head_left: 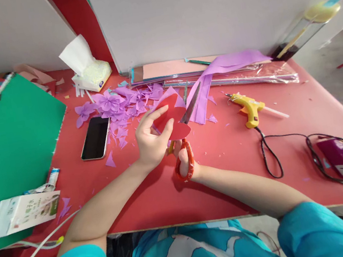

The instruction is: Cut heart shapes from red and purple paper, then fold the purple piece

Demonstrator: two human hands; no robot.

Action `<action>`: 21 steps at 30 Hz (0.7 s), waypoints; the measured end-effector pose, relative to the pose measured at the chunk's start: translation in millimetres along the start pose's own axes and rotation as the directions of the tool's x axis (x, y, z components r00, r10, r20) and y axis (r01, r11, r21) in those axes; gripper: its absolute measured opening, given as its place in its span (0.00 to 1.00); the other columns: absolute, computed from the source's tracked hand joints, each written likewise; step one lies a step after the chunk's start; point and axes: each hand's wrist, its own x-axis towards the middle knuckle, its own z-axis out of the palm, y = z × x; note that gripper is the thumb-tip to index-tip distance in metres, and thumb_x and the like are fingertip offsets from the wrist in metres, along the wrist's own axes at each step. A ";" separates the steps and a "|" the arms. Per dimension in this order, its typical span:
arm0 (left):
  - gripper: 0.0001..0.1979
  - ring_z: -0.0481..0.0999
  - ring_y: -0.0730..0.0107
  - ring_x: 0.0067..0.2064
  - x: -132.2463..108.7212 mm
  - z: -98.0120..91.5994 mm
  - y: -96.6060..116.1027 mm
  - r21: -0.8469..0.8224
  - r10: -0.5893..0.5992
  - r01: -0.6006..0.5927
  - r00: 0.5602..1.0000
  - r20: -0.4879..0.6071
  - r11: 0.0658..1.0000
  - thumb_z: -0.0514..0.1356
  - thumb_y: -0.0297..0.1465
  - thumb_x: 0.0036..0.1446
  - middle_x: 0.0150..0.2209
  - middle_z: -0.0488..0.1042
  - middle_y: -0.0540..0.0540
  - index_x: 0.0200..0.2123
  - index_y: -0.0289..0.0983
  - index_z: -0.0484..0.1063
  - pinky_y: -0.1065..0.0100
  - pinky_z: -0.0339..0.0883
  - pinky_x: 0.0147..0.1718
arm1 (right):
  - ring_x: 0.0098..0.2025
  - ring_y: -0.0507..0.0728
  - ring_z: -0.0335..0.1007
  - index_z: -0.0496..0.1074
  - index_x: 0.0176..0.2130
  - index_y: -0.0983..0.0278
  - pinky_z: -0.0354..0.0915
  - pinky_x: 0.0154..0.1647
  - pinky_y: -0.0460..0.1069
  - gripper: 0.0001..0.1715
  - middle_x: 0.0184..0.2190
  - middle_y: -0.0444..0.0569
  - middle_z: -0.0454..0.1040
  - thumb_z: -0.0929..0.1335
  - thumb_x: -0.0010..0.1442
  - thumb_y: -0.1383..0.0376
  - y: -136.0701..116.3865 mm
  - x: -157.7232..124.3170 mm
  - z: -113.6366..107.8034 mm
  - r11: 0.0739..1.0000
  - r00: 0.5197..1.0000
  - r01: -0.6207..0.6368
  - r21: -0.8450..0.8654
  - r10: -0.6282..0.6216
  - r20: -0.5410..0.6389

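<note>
- Your left hand (153, 138) is pinching the red piece (181, 131), with thumb and index finger pressing on its near face; the thin, round-edged piece is sitting in front of you, above the middle of the surface (158, 208).
- Behind it, a purple sheet (180, 100) is showing past the upper edge; you are probably gripping both layers together, though the far side is hiding from view.
- Your right hand (183, 161) is clasping the scissors (191, 107) by their red handles, just below the red piece.
- The blades are pointing up and away from you, tips apart, and passing by the right edge of the layers; the view is not showing clearly whether they are biting into paper.
- By the look of it, you are cutting the purple sheet to shape, apparently using the red piece as a pattern.
- The next move is calling for a firm pinch so the layers are not slipping, a slow turn of the paper while the blades are following the rounded edge, and left fingertips clear of the cut.
- Purple flowers (109, 105) are lying beyond your left hand near the phone (95, 138); a purple strip (199, 109) is lying beside the blades, and the glue gun (249, 107) is resting well apart, to the right.
</note>
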 end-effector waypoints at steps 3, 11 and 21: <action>0.14 0.52 0.90 0.15 -0.2 0.2 -0.6 -0.015 0.001 -0.001 1.000 -0.006 1.000 0.65 0.27 0.48 0.41 0.76 0.49 0.41 0.40 0.75 0.76 0.48 0.10 | 0.29 0.57 0.57 0.59 0.46 0.55 0.64 0.33 0.57 0.32 0.31 0.47 0.60 0.58 0.53 0.37 0.5 0.2 -0.4 1.000 1.000 0.003 0.029 -0.003 0.015; 0.13 0.75 0.66 0.46 0.2 1.7 -2.0 -0.043 0.064 -0.064 0.998 0.002 0.997 0.64 0.26 0.49 0.42 0.77 0.48 0.40 0.41 0.74 0.63 0.73 0.43 | 0.31 0.59 0.58 0.57 0.45 0.55 0.63 0.35 0.58 0.36 0.32 0.49 0.60 0.57 0.49 0.34 -2.9 0.2 -0.3 0.998 0.998 -0.059 -0.008 0.060 0.032; 0.13 0.75 0.66 0.46 -0.4 1.8 -2.1 -0.039 0.041 -0.041 0.999 0.009 0.998 0.64 0.25 0.49 0.42 0.77 0.48 0.40 0.41 0.74 0.65 0.73 0.41 | 0.34 0.60 0.61 0.59 0.45 0.56 0.64 0.39 0.59 0.38 0.35 0.51 0.62 0.56 0.49 0.33 -3.8 0.3 -1.1 0.996 0.996 -0.084 -0.020 0.085 0.023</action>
